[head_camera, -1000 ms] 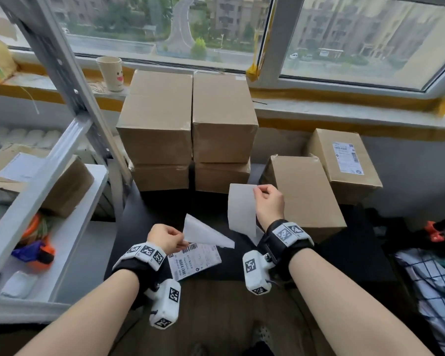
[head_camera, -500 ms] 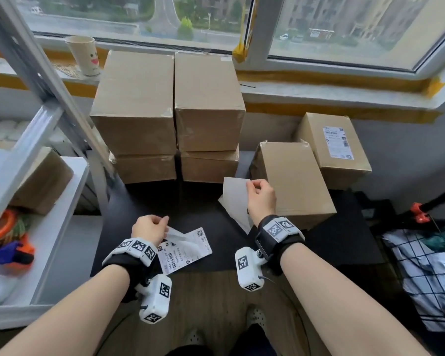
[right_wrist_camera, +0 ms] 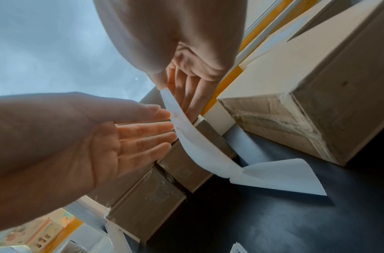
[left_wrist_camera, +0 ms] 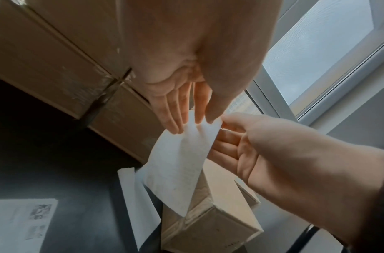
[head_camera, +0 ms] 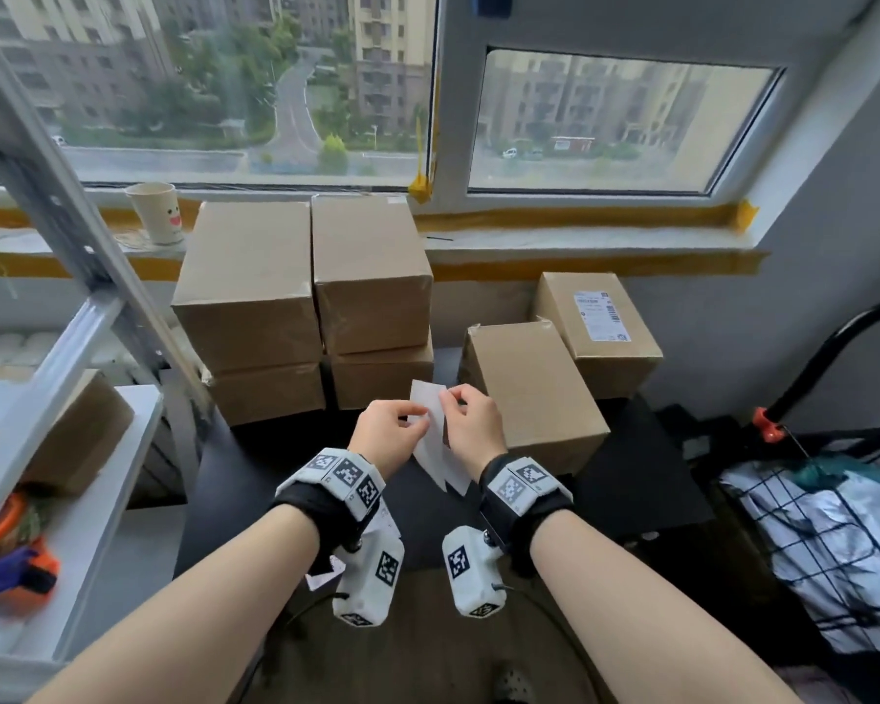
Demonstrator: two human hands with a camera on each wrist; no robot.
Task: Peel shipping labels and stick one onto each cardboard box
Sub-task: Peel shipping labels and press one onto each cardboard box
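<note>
No text I can actually read anywhere. Labelled box (head_camera: 600,317), back right: white shipping label (head_camera: 602,316) on its top w/ a barcode and print lines, too small to make out. Printed sheet (left_wrist_camera: 24,220) flat on the black table (head_camera: 631,480), seen from my left wrist cam: QR-type block and grey text, blurred, can't read. Paper cup (head_camera: 156,212) on the windowsill: drawn face only, no words. Wrist cam housings (head_camera: 372,571) carry black/white square marker codes, no letters or nos. White sheet (head_camera: 430,434) up between my hands shows blank side; faint marks show through on left wrist cam, illegible.
</note>
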